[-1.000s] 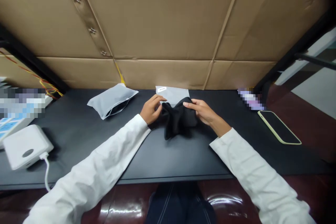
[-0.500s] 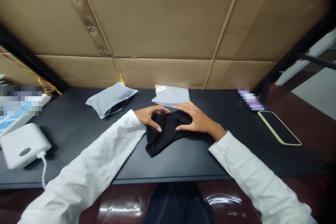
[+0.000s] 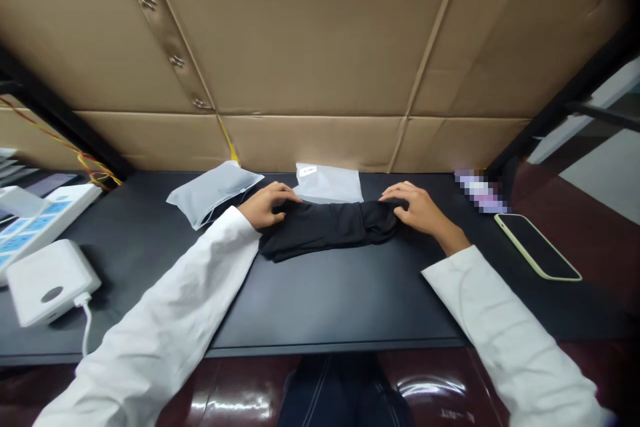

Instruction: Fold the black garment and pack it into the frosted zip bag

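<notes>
A piece of black cloth lies as a long folded strip across the dark table, bunched at its right end. At its upper left corner, my left hand pinches the edge between thumb and fingers. My right hand holds the bunched right end, its thumb and fingertips on the fabric. Just behind the cloth is a flat frosted plastic bag with a small white label, partly covered by it. A fuller frosted bag, gaping along its lower edge, sits beyond my left hand.
To the left stand a white power adapter with a cable and a power strip. A phone lies on the right, near a small blurred packet. Cardboard walls off the table's back.
My hands have moved apart, the right one further right. The cloth, bunched up before, is now stretched into a long strip and lies closer to the labelled bag.
</notes>
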### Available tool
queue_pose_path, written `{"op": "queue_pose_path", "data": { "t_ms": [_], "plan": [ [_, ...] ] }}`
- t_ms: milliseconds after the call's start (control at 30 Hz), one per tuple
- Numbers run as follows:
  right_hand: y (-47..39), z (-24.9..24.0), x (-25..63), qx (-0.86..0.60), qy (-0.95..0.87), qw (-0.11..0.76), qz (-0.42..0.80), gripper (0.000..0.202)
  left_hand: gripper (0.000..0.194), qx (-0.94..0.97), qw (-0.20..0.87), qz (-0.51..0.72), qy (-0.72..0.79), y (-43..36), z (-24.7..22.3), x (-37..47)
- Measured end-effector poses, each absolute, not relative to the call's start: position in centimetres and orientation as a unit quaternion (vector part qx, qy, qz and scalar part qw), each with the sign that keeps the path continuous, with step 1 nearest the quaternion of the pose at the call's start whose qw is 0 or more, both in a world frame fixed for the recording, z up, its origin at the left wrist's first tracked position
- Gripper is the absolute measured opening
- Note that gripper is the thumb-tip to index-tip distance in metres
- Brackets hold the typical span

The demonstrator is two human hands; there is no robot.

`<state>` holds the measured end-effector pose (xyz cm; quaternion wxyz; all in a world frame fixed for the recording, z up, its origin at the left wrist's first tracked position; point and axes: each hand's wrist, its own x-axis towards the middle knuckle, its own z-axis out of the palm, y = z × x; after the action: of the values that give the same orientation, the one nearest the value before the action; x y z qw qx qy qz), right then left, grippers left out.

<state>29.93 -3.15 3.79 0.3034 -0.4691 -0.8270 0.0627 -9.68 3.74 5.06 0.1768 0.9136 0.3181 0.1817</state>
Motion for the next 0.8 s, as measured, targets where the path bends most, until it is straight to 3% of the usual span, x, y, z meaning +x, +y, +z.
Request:
{"op": "queue_pose_path", "data": {
  "t_ms": [67, 133, 233, 367, 800],
  "plan": [
    [-3.4, 4.1, 30.2, -0.456, -0.83, 0.306, 0.1, 0.033, 0.026, 0.914, 0.152, 0.212, 0.31, 3.3, 5.5, -9.5],
    [-3.8, 4.6, 30.3, -0.444, -0.833, 0.293, 0.149, 0.025, 0.022, 0.916, 0.195, 0.19, 0.294, 2.8, 5.9, -9.4],
    [-4.1, 5.1, 30.2, -0.436, -0.838, 0.24, 0.222, 0.037, 0.041, 0.919, 0.289, 0.056, 0.262, 2.0, 6.1, -9.0],
    [-4.0, 4.8, 30.3, -0.445, -0.833, 0.177, 0.276, 0.049, 0.055, 0.93, 0.274, -0.019, 0.245, 1.2, 5.9, -8.4],
    [-3.5, 4.3, 30.7, -0.437, -0.811, 0.194, 0.337, 0.034, 0.022, 0.914, 0.344, 0.013, 0.214, 2.9, 6.7, -11.5]
  ]
}}
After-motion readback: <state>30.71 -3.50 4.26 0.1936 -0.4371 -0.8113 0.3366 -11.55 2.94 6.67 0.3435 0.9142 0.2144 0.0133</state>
